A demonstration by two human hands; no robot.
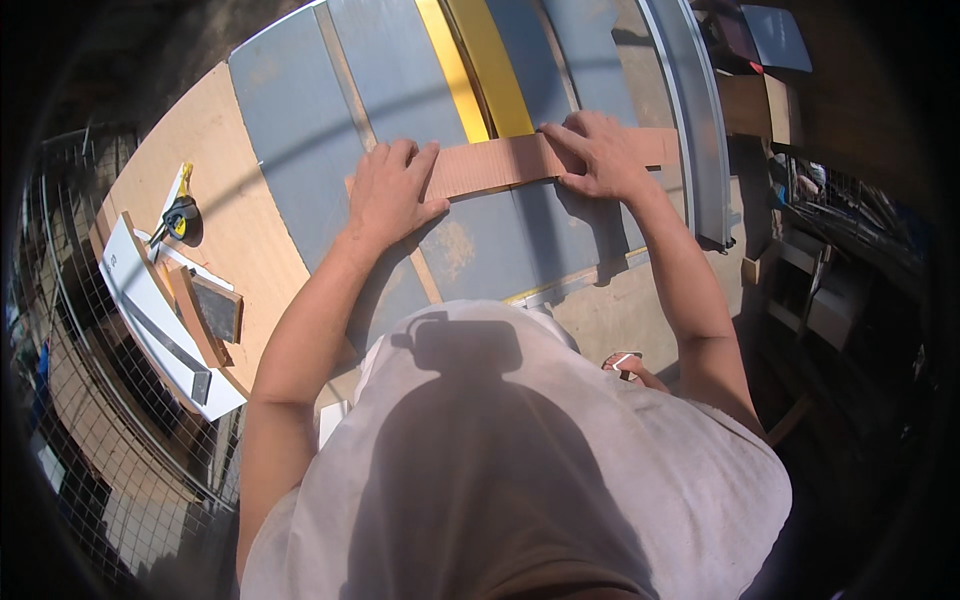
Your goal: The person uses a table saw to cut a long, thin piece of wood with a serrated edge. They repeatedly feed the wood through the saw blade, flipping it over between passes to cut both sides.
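Note:
A flat, reddish-brown strip (490,166) with fine ridges lies crosswise over a grey machine table (290,110), which looks like a table saw. My left hand (392,195) grips the strip near its left end, fingers over the far edge and thumb at the near edge. Toward the other end, my right hand (600,158) has its fingers over the top and thumb along the near side. The strip's right end reaches a long metal rail (690,110). Beyond the strip, a yellow band (505,75) with a dark slot runs away from me.
On the pale wooden side board (262,285) at left sit a yellow-and-black tape measure (182,217), a wood-framed dark block (215,306) and a try square (165,335) on a white panel (128,262). Wire mesh (75,330) stands far left. Boxes (835,300) are at right.

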